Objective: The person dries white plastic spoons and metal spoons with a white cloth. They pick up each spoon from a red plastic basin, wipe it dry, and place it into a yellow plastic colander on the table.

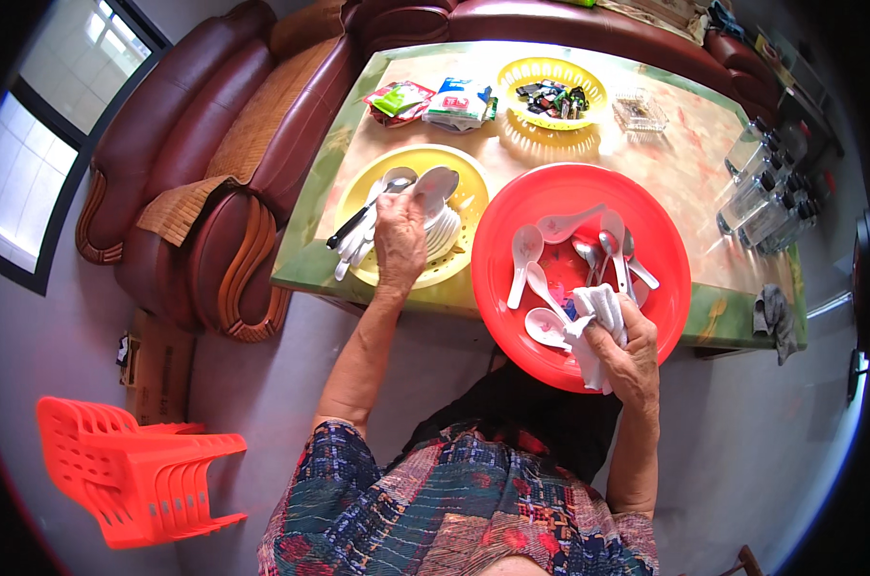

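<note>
My left hand (400, 240) is over a yellow plate-like basket (466, 250) with holes, its fingers closed on a white soup spoon (439, 184). Beneath and beside it, several spoons lie together in that basket, one with a black handle (347, 228). My right hand (631, 357) grips a crumpled white cloth (600, 322) above the near rim of a large red basin (493, 216). Inside the basin lie several white soup spoons (525, 252) and some metal spoons (589, 252). The fingertips under the cloth are partly hidden.
On the marble-patterned table (689, 226) stand a second yellow basket (562, 120) of small dark packets, bagged packets (461, 104), a clear box (639, 113) and several bottles (766, 202). A grey cloth (774, 322) hangs at the right edge. Red stacked stools (137, 470) and a leather sofa (190, 144) are left.
</note>
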A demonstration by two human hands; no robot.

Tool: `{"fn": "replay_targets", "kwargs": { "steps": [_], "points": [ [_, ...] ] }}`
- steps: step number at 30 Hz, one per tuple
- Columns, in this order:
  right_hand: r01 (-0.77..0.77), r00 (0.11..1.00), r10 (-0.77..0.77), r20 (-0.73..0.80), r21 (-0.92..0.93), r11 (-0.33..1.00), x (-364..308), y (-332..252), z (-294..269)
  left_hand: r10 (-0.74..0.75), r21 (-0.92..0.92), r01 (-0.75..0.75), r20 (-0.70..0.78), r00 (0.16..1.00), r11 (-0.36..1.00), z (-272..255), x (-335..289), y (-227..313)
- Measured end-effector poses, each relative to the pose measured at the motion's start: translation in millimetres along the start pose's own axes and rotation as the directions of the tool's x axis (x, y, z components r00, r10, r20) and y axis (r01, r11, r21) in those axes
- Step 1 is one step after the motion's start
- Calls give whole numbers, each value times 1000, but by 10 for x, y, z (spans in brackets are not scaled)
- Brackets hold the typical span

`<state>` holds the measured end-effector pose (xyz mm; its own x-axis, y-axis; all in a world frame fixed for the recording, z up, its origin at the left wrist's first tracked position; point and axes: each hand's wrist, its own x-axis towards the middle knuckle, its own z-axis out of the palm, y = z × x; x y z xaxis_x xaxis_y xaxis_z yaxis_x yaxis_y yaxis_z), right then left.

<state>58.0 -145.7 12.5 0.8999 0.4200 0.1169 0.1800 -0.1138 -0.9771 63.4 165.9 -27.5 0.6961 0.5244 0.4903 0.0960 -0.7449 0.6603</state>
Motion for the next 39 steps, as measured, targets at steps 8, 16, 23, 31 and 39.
{"fn": "replay_targets", "kwargs": {
  "steps": [8,16,23,31,39],
  "points": [
    [-46,998,49,-50,51,998,-31,120,-7,41,481,-73,78,996,874,63,-60,-368],
    [-73,979,110,-173,207,976,-32,190,-88,136,563,-100,-23,990,820,70,-9,-128],
    [43,936,111,-334,420,906,-21,261,-137,454,266,-519,269,849,813,171,-172,644],
    [174,913,112,-393,622,764,-25,382,-221,455,207,-777,710,538,595,718,-300,793],
    [174,912,120,-393,634,754,-21,317,-215,520,-47,-819,793,317,572,846,-366,880]
  ]
}}
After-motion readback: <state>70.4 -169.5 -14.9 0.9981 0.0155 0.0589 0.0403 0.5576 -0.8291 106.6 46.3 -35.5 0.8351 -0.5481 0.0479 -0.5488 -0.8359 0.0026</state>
